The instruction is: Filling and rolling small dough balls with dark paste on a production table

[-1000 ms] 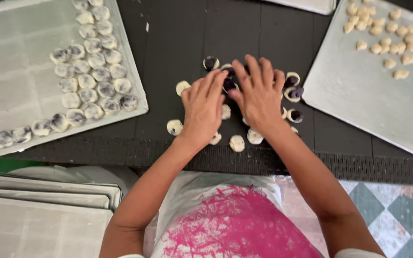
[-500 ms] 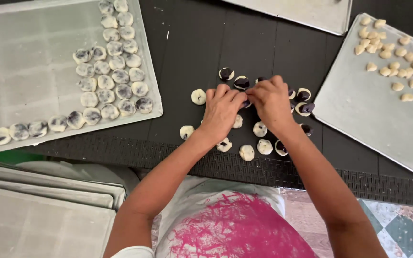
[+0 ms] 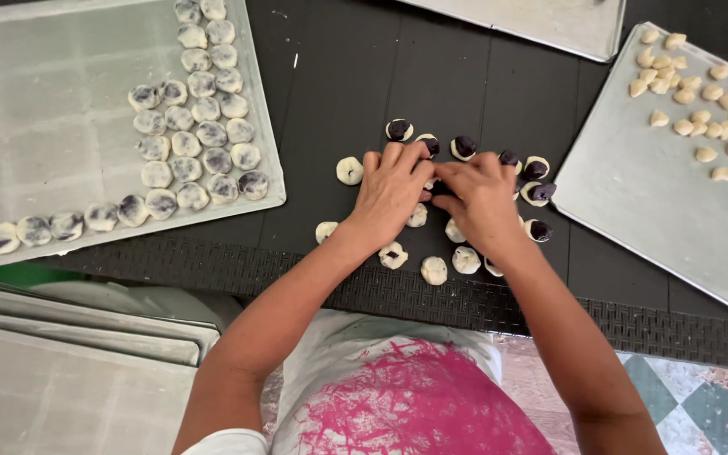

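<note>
Dark slatted bench [image 3: 339, 93] under everything, with a patch of green-and-white checkered floor [image 3: 701, 404] showing at the bottom right corner. Both my hands are down in the middle of a loose cluster of small dough rounds [image 3: 434, 270]. Left hand [image 3: 391, 195] lies palm down with its fingers pointing up toward the top row, and right hand [image 3: 484, 200] sits just beside it, fingers angled in so the tips of both hands meet over one piece. That piece is mostly hidden under my fingertips, so I can't tell how tight the pinch on it is, only that both sets of fingers are curled in on it, not spread flat.

Around my hands, some rounds are plain and pale, like the one [image 3: 349, 170] just left of my left hand, and others carry a dollop of dark purple filling [image 3: 464, 146] on top, mostly along the top and the right side of the cluster.

Off to the left, a big metal tray [image 3: 35, 126] holds rows of finished balls [image 3: 204, 135] with purple showing through. On the right, another tray [image 3: 650, 227] has a scatter of little plain dough lumps [image 3: 701, 118] in its top corner. More trays are stacked [image 3: 61, 337] at lower left.
</note>
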